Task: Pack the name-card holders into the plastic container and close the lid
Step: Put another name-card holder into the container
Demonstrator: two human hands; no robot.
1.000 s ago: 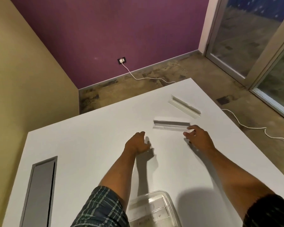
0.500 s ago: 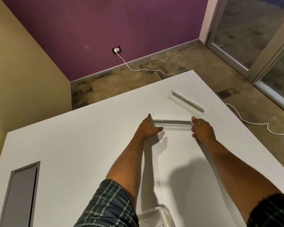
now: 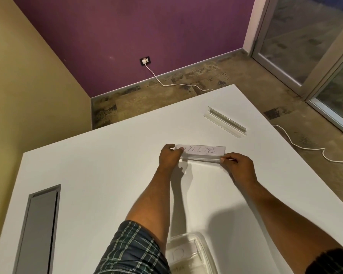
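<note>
The name-card holder point(image 3: 201, 153) is now tilted up from the bench point(image 3: 107, 165), its label showing; left hand point(image 3: 169, 158) and right hand point(image 3: 238, 165) each pinch 1 end.

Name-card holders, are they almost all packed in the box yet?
Partly. The plastic container near the person already seems to hold some cards, though it is hard to see clearly. Right now the left hand and right hand grip the ends of one name-card holder. Another holder lies on the table, not yet packed. No closed lid shows yet.
</note>
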